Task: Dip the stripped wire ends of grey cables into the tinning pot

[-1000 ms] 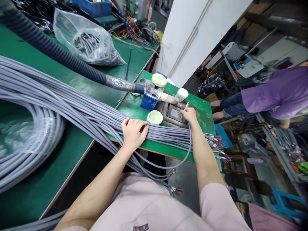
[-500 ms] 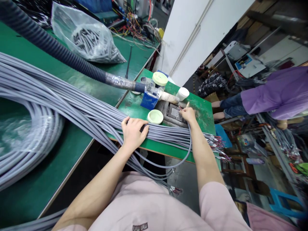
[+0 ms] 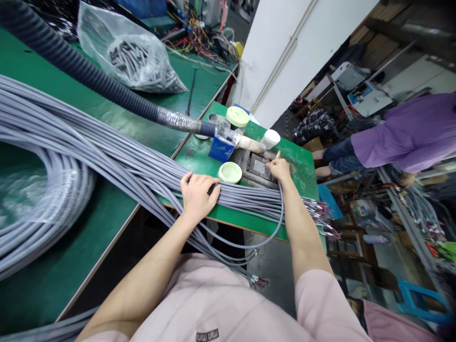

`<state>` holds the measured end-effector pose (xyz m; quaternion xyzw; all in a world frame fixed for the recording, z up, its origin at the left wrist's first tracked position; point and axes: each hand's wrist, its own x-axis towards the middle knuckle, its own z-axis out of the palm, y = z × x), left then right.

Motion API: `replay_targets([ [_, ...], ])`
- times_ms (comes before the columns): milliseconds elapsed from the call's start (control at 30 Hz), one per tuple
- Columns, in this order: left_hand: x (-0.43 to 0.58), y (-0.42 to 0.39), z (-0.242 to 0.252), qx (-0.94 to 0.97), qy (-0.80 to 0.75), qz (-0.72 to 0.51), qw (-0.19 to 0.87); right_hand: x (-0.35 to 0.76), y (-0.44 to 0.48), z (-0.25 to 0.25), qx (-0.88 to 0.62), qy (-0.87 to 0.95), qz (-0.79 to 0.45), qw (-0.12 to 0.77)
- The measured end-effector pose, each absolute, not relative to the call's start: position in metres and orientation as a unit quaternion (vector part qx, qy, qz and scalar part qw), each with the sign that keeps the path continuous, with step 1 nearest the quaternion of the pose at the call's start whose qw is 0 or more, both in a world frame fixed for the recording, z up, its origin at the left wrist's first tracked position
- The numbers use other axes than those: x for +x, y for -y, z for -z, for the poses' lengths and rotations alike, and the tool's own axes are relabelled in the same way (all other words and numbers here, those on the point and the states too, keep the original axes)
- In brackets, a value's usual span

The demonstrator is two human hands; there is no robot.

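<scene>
My left hand [image 3: 198, 197] lies over a long bundle of grey cables [image 3: 245, 199], fingers curled across it at the edge of a small green bench [image 3: 299, 175]. My right hand [image 3: 280, 170] pinches the end of a single grey cable [image 3: 274, 228], which loops down below the bench edge. That hand sits just above a dark metal fixture plate [image 3: 257, 168]. Its fingertips partly hide the cable end and a small tan-coloured pin [image 3: 277, 155]. Beside the plate stands a jar with a pale green lid [image 3: 230, 173].
A taped black corrugated hose [image 3: 107, 90] ends at a blue box [image 3: 221, 149] behind the plate, near jars with green [image 3: 237, 116] and white [image 3: 270, 139] lids. A grey cable coil [image 3: 46, 199] lies left. A co-worker in purple [image 3: 402, 133] stands right.
Both hands stay almost still on the cables and fixture. The whole view shifts slightly, and the co-worker in purple appears a little further left.
</scene>
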<state>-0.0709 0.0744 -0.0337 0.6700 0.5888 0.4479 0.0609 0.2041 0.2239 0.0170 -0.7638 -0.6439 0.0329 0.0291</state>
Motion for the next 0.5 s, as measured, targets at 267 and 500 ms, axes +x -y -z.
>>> replay_targets([
  [267,-0.0709,-0.0747,0.0341,0.669,-0.589,-0.45,0.061,0.204,-0.2267,-0.0119,-0.765,0.643,-0.043,0.023],
  [500,-0.0711,-0.0745,0.0337,0.668,-0.589,-0.451,0.068,0.2041,-0.2274,-0.0091,-0.764,0.641,-0.05,0.044],
])
